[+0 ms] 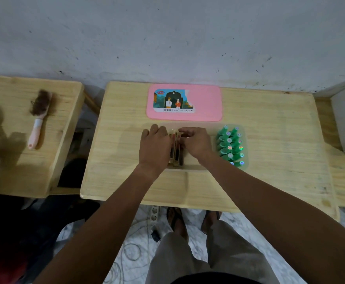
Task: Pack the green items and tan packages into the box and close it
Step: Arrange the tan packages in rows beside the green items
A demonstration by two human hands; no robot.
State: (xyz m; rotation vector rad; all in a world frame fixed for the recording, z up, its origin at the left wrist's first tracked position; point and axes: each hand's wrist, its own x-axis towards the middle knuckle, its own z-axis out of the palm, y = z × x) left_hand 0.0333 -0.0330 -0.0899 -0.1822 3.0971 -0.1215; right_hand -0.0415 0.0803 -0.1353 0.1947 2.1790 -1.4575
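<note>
Wooden table point(269, 140): our left hand point(155, 146) & right hand point(197, 143) press tan packages point(175, 154) between them, upright in clear box point(196, 162) w/ green items point(230, 145) at 3 o'clock; pink lid point(206, 103) at 12, brush point(37, 119) far 9.

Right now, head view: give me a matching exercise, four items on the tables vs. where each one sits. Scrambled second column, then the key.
Items:
1. pink lid
2. green items
3. brush
4. tan packages

Places:
A. lying on the separate table at the left
B. between the two hands, standing on edge in the clear tray
C. at the right end of the clear tray, in two rows
D. flat near the wall, behind the tray, picture label up

Pairs: 1-D, 2-C, 3-A, 4-B
</note>
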